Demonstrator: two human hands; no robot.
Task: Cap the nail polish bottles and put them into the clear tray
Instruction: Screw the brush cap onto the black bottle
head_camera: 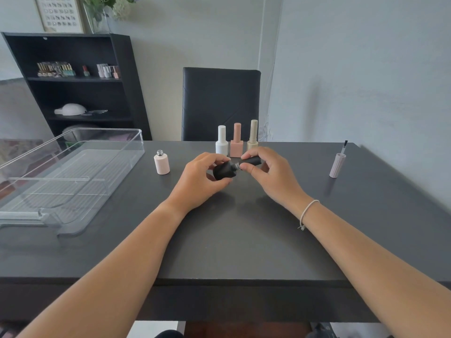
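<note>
My left hand (200, 178) grips a black nail polish bottle (224, 170), tilted on its side above the dark table (244, 240). My right hand (271, 174) pinches its black cap (252, 161) at the bottle's threaded neck. An uncapped pale pink bottle (161, 163) stands to the left. Its ribbed pink cap (337, 164) stands upside down at the far right, brush pointing up. Three capped bottles stand behind my hands: white (221, 141), peach (236, 141) and beige (253, 135). The clear tray (73, 172) sits at the left with nothing in it.
A black chair (220, 103) stands behind the table. At the back left is a black shelf (73, 81) holding more bottles and a nail lamp. The wall runs close along the table's right side.
</note>
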